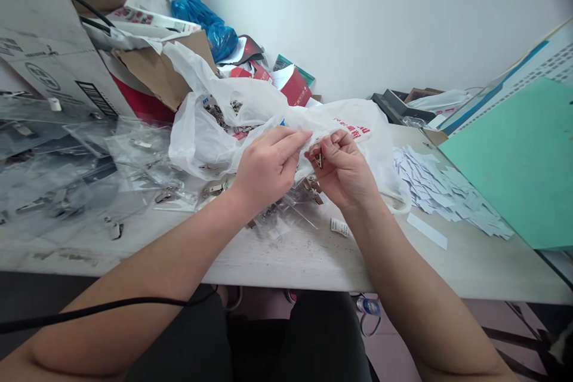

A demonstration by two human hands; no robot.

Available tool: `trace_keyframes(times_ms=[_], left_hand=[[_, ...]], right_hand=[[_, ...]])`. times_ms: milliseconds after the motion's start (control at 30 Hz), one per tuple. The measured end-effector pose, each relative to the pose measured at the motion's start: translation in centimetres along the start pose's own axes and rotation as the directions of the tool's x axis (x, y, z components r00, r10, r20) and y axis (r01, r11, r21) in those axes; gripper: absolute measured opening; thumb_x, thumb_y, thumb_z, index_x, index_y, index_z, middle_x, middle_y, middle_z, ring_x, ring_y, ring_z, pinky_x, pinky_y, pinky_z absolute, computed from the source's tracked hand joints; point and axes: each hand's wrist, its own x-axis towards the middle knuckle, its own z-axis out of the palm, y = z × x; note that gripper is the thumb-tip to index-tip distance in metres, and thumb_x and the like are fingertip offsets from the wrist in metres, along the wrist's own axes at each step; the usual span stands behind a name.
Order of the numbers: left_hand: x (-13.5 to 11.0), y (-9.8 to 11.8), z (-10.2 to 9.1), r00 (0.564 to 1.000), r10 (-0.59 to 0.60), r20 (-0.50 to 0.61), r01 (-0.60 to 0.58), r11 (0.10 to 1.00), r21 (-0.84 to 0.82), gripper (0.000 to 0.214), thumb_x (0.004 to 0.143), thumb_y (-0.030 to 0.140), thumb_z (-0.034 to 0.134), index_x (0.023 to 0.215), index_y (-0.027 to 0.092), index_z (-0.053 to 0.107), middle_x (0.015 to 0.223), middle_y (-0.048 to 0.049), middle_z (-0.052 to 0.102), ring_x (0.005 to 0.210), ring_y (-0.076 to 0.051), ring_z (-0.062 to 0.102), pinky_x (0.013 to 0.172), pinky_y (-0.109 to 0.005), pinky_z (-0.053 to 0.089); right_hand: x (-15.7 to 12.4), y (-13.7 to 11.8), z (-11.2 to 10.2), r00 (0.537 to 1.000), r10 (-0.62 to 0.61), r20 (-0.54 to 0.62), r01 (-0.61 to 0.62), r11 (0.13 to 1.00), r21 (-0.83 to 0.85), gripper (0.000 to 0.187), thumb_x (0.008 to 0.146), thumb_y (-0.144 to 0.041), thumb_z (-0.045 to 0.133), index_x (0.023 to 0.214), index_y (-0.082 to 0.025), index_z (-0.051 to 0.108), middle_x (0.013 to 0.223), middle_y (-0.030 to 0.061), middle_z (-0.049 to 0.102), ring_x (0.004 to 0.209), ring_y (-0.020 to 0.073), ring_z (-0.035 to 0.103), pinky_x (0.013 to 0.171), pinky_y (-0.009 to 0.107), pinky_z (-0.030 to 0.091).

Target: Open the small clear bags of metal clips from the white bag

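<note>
Over the middle of the table, my right hand [347, 170] is closed, pinching a small metal clip [319, 159] between thumb and fingers. Close beside it, my left hand [268, 161] has its fingers pressed together and pointing right. A bit of clear plastic seems to show between the two hands, but what the left fingers hold is hidden. Below them lie clear plastic sleeves [277, 221] with metal clips [314, 190] among them. Behind the hands an open white plastic bag [188, 137] contains many metal clips [215, 112].
Many clear sleeves with clips [89, 161] cover the table's left side. Paper slips [443, 188] are heaped at right, beside a green board [519, 161]. A second white bag [380, 155], cardboard boxes [156, 71] and a blue bag [210, 27] stand behind. A black cable [111, 308] crosses my left forearm.
</note>
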Motion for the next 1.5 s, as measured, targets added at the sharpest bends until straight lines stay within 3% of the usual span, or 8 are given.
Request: trace_keyframes(times_ms=[700,933,1033,1133,1200,1233,1367,1500], left_hand=[[0.0,-0.3,0.1,1.000,-0.008,-0.009,0.008,1.000,0.020,0.033,0.113,0.018,0.054,0.130,0.023,0.082,0.120,-0.0067,0.085,0.106,-0.019,0.078,0.097,-0.035,0.065],[0.0,-0.7,0.0,0.997,-0.065,0.036,0.063,0.997,0.039,0.036,0.112,0.018,0.053,0.133,0.024,0.082,0.121,-0.0068,0.084,0.107,-0.020,0.077,0.097,-0.035,0.064],[0.0,-1.5,0.1,0.993,-0.114,0.043,0.111,0.992,0.064,0.038,0.113,0.019,0.052,0.136,0.026,0.082,0.125,-0.0063,0.085,0.112,-0.021,0.077,0.102,-0.037,0.063],[0.2,-2.6,0.0,0.982,-0.170,0.081,0.161,0.981,0.109,0.044,0.111,0.016,0.050,0.140,0.026,0.081,0.134,-0.0075,0.083,0.121,-0.024,0.076,0.110,-0.042,0.061],[0.3,-3.2,0.0,0.953,-0.216,0.211,0.185,0.970,0.160,0.050,0.107,0.012,0.048,0.142,0.025,0.081,0.145,-0.0090,0.080,0.133,-0.028,0.074,0.120,-0.050,0.058],[0.4,-3.4,0.0,0.923,-0.246,0.295,0.198,0.963,0.183,0.054,0.105,0.010,0.046,0.144,0.025,0.080,0.151,-0.0094,0.077,0.140,-0.031,0.071,0.124,-0.055,0.055],[0.7,-3.6,-0.3,0.800,-0.343,0.493,0.307,0.939,0.155,0.062,0.101,0.010,0.045,0.154,0.024,0.075,0.169,-0.0065,0.065,0.159,-0.031,0.060,0.136,-0.055,0.047],[1.0,-4.0,-1.1,0.836,-0.342,0.429,0.383,0.924,-0.010,0.067,0.092,0.008,0.049,0.149,0.027,0.079,0.166,-0.0004,0.068,0.160,-0.026,0.059,0.140,-0.046,0.044]], right_hand=[[0.3,0.7,0.1,1.000,-0.012,0.008,0.012,1.000,-0.012,0.040,0.089,-0.051,0.093,0.091,-0.028,0.060,0.088,-0.0037,0.069,0.088,0.0159,0.072,0.092,0.035,0.065],[0.4,1.1,-0.6,0.982,-0.189,-0.013,0.182,0.958,-0.222,0.046,0.081,-0.046,0.100,0.095,-0.030,0.059,0.084,-0.0068,0.072,0.087,0.0163,0.076,0.094,0.036,0.066],[0.1,-0.3,-1.2,0.903,-0.429,0.035,0.369,0.730,-0.575,0.029,0.096,-0.050,0.087,0.100,-0.028,0.069,0.093,-0.0011,0.078,0.092,0.0188,0.077,0.097,0.041,0.065],[0.8,-2.4,-2.9,0.690,-0.724,-0.003,0.458,0.440,-0.772,0.026,0.104,-0.047,0.072,0.089,-0.026,0.071,0.089,0.0019,0.074,0.089,0.0199,0.074,0.095,0.042,0.063],[2.0,-3.5,-4.7,0.569,-0.814,-0.119,0.408,0.405,-0.819,0.029,0.105,-0.044,0.065,0.083,-0.026,0.064,0.077,-0.0005,0.065,0.077,0.0190,0.068,0.084,0.041,0.063],[2.7,-3.7,-5.7,0.561,-0.810,-0.172,0.348,0.419,-0.839,0.029,0.103,-0.043,0.063,0.081,-0.026,0.060,0.075,-0.0013,0.062,0.074,0.0190,0.066,0.082,0.041,0.062],[5.1,-2.9,-9.2,0.779,-0.585,-0.224,-0.020,0.335,-0.942,0.020,0.097,-0.036,0.059,0.085,-0.023,0.067,0.086,0.0057,0.074,0.088,0.0254,0.071,0.094,0.046,0.062],[6.6,-0.9,-9.4,0.926,-0.354,-0.134,-0.102,0.106,-0.989,0.036,0.096,-0.036,0.060,0.118,-0.018,0.081,0.125,0.0177,0.084,0.121,0.0360,0.076,0.111,0.050,0.059]])
